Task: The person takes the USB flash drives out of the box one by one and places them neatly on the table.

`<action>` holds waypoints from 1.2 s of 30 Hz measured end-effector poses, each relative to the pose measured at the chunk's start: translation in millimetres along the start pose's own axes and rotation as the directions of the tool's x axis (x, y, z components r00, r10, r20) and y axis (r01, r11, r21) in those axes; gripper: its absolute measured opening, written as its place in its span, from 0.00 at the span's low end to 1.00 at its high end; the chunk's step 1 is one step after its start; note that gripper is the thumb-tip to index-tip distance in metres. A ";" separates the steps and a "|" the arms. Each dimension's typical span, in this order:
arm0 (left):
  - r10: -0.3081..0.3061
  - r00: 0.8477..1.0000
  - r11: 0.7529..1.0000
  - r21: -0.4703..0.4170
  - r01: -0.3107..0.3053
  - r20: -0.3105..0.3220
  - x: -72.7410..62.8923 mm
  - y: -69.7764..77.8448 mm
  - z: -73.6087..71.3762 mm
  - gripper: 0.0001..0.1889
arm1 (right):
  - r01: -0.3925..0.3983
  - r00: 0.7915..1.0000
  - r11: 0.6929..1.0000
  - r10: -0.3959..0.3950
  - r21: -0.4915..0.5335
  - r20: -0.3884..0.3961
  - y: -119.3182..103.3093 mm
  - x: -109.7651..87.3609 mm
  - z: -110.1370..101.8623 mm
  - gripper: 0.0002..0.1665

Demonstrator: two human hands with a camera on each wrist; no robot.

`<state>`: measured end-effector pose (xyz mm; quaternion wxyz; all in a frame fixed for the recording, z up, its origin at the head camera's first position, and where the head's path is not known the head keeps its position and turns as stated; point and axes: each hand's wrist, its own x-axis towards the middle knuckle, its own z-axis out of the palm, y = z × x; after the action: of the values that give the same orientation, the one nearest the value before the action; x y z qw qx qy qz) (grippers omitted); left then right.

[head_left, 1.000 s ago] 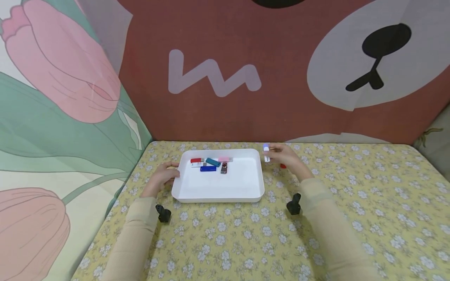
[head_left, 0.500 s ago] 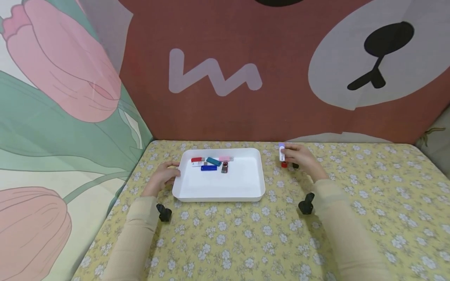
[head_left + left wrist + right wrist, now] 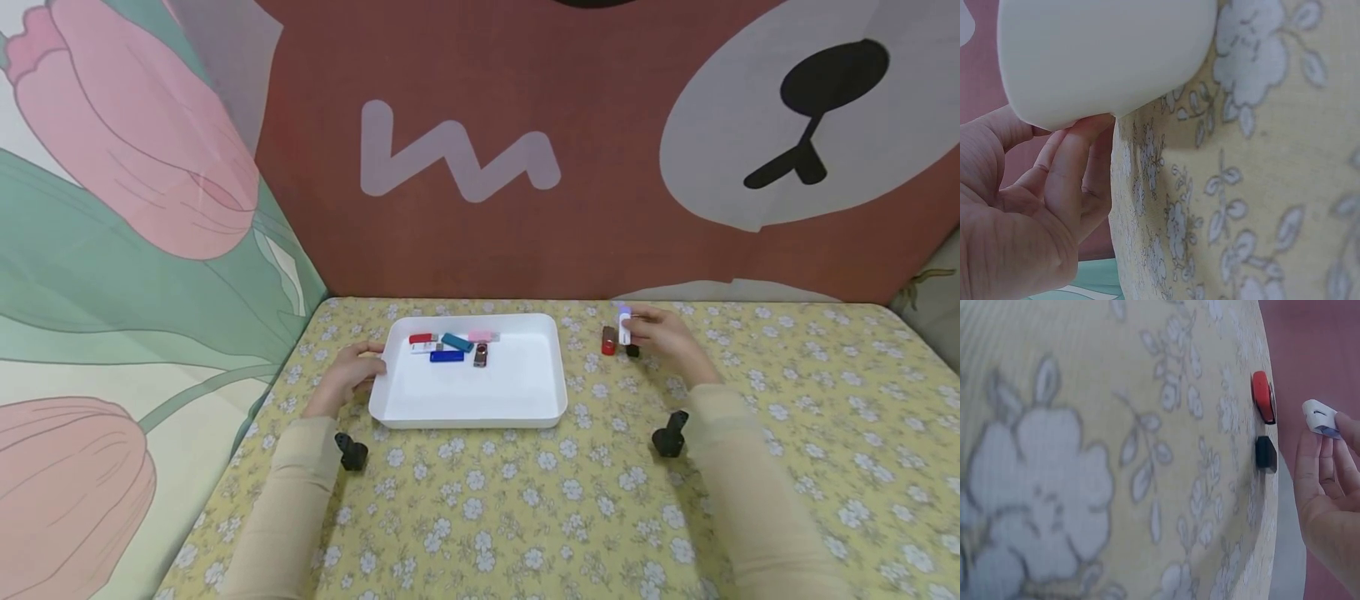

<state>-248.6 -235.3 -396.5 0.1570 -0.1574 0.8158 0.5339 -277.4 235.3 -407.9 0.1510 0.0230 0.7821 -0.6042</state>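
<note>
At the white tray [image 3: 480, 408], my left hand [image 3: 348, 375] grips the left edge between thumb and fingers; in the left wrist view the fingers reach under the tray's corner [image 3: 1104, 56]. My right hand [image 3: 669, 335] pinches a white and purple USB flash drive [image 3: 625, 327] above the cloth, right of the tray. Below it lie a red flash drive [image 3: 608, 342] and a small black block-like piece [image 3: 1265, 454], partly hidden in the head view. Inside the tray, toward its back left, are red [image 3: 422, 338], teal [image 3: 457, 342], pink [image 3: 480, 336], blue [image 3: 447, 357], white and dark flash drives.
A yellow flowered cloth [image 3: 525, 517] covers the table. Behind it rises a reddish-brown backdrop [image 3: 450, 250] with a cartoon face, and a tulip-print panel [image 3: 135, 133] stands on the left. A black wrist mount [image 3: 670, 435] sticks out from each sleeve.
Holding the white and purple flash drive, my right hand has moved right, away from the tray. The red flash drive and black piece have come into view. My left hand stays at the tray.
</note>
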 end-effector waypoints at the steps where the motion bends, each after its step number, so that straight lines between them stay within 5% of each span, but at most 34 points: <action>1: -0.001 1.000 1.000 -0.003 0.001 -0.001 0.3 0.1 0.1 0.27 | 0.001 1.000 1.000 -0.001 -0.002 -0.002 0.2 -0.5 -1.1 0.40; 20: -0.007 1.000 1.000 -0.010 0.006 -0.002 0.4 -0.1 -0.3 0.26 | 0.013 0.999 0.997 -0.016 -0.079 -0.047 11.9 -7.8 -24.9 0.38; 36: -0.009 1.000 1.000 -0.013 0.009 0.006 3.0 -1.3 -1.3 0.28 | -0.056 0.996 0.995 0.050 -0.077 -0.081 17.3 -10.4 -31.1 0.38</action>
<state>-250.9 -237.2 -398.4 0.1609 -0.1605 0.8110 0.5391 -270.2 271.1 -414.4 0.1368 0.0615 0.8098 -0.5672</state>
